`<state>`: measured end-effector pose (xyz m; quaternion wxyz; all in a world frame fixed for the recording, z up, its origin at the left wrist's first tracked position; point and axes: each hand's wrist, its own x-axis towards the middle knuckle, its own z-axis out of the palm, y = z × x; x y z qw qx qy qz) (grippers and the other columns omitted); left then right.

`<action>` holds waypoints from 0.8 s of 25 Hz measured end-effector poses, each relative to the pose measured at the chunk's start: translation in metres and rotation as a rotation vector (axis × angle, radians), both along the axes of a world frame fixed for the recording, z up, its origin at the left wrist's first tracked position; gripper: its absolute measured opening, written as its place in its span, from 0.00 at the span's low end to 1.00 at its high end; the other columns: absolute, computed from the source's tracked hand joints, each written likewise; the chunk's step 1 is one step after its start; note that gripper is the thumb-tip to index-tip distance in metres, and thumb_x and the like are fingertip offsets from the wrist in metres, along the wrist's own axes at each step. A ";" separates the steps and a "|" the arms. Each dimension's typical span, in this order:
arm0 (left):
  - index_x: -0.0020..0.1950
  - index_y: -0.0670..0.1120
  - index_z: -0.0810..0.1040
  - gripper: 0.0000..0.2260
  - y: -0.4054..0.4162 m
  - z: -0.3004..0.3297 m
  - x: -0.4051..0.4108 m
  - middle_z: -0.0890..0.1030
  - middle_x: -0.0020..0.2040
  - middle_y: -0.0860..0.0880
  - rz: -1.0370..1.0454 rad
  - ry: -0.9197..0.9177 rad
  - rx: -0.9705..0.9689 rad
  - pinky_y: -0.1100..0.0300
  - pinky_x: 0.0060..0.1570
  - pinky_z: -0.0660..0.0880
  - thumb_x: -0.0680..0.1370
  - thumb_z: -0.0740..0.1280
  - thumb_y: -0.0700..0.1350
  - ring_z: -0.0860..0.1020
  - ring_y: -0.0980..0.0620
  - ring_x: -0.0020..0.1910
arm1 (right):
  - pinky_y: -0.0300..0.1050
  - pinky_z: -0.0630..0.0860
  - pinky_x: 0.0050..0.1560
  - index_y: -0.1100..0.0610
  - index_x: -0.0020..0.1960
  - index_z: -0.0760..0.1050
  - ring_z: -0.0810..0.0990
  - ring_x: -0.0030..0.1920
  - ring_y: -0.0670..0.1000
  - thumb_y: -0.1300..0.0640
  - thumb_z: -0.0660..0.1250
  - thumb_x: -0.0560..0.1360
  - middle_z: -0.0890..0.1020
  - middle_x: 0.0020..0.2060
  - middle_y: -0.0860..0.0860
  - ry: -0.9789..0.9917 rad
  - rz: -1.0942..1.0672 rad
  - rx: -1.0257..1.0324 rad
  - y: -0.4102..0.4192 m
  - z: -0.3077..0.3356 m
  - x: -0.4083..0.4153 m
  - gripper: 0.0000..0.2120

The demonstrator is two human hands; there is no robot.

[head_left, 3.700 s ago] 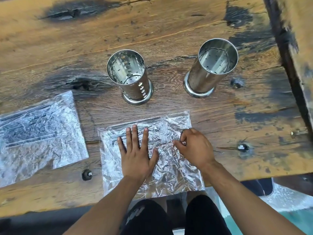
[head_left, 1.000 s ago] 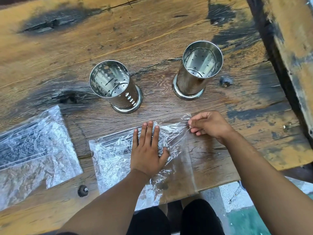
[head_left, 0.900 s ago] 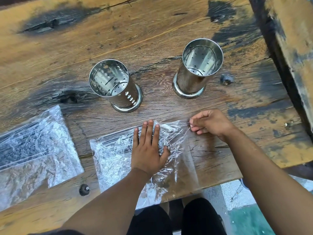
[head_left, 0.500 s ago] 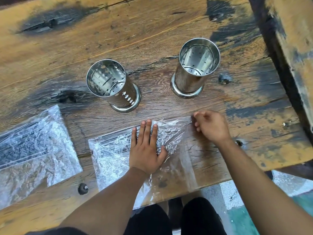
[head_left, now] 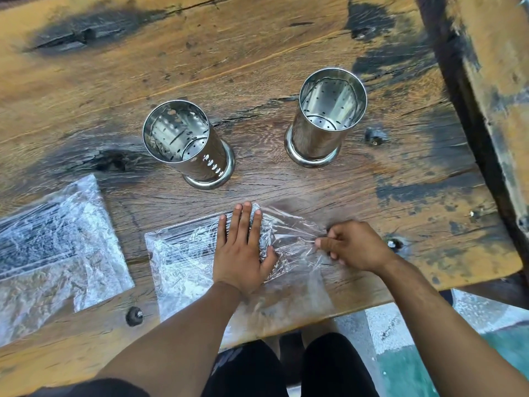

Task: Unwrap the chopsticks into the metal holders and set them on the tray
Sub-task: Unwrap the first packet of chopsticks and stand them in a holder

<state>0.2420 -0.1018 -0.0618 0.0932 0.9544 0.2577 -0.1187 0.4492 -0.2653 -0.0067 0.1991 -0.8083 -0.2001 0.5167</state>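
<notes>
On the wooden table (head_left: 257, 53) stand two holders (head_left: 187, 144) (head_left: 326, 117), upright, empty, shiny steel with punched holes, and nearer the front edge lie two packs (head_left: 183, 253) (head_left: 54, 247), each a flat bundle of dark chopsticks under crinkled clear film. Left hand (head_left: 242, 250) lies open and flat, palm down on the middle pack, while the right hand (head_left: 353, 245) pinches a loose flap of its film (head_left: 297, 233) just to the right, fingers curled. Boards are worn, cracked and stained dark in patches, with bolt heads showing; below the edge are dark-clad knees and a greenish floor.
</notes>
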 end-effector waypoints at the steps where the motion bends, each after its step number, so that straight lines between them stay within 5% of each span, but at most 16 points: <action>1: 0.84 0.44 0.55 0.36 0.000 -0.001 0.000 0.51 0.84 0.43 -0.001 -0.003 0.000 0.38 0.80 0.48 0.80 0.53 0.61 0.47 0.44 0.84 | 0.41 0.75 0.34 0.56 0.36 0.81 0.78 0.24 0.44 0.47 0.72 0.78 0.85 0.29 0.50 -0.021 -0.005 0.011 -0.004 0.000 0.002 0.17; 5: 0.84 0.44 0.55 0.36 0.001 -0.002 -0.001 0.51 0.84 0.42 -0.003 0.006 -0.006 0.37 0.80 0.49 0.80 0.55 0.61 0.47 0.43 0.84 | 0.44 0.78 0.37 0.56 0.36 0.81 0.82 0.28 0.49 0.32 0.61 0.78 0.84 0.28 0.51 -0.174 -0.072 -0.026 -0.009 0.011 -0.006 0.30; 8: 0.84 0.44 0.53 0.36 0.000 0.000 0.001 0.49 0.84 0.43 0.007 0.027 -0.006 0.38 0.80 0.48 0.80 0.54 0.62 0.45 0.44 0.84 | 0.42 0.78 0.36 0.57 0.39 0.82 0.77 0.25 0.46 0.21 0.54 0.72 0.77 0.24 0.48 -0.212 0.092 -0.127 -0.001 0.019 -0.032 0.40; 11: 0.84 0.44 0.53 0.36 0.000 0.000 0.000 0.49 0.84 0.43 0.005 0.021 0.003 0.38 0.80 0.48 0.80 0.54 0.62 0.46 0.44 0.84 | 0.40 0.72 0.37 0.54 0.33 0.77 0.78 0.33 0.46 0.36 0.65 0.77 0.72 0.26 0.43 -0.226 0.185 -0.080 0.004 0.019 -0.051 0.24; 14: 0.84 0.44 0.54 0.36 -0.001 -0.001 0.000 0.51 0.84 0.43 0.006 -0.002 0.005 0.38 0.80 0.48 0.80 0.54 0.61 0.47 0.44 0.84 | 0.44 0.77 0.42 0.54 0.36 0.81 0.80 0.36 0.46 0.46 0.70 0.78 0.80 0.32 0.43 -0.136 0.188 -0.053 -0.010 0.012 -0.038 0.16; 20: 0.83 0.44 0.55 0.36 -0.001 0.001 -0.001 0.52 0.84 0.43 0.013 -0.026 0.000 0.38 0.80 0.48 0.80 0.56 0.61 0.47 0.44 0.84 | 0.44 0.79 0.39 0.58 0.37 0.83 0.85 0.31 0.50 0.45 0.73 0.77 0.86 0.31 0.50 0.000 -0.004 -0.034 -0.040 0.012 -0.013 0.18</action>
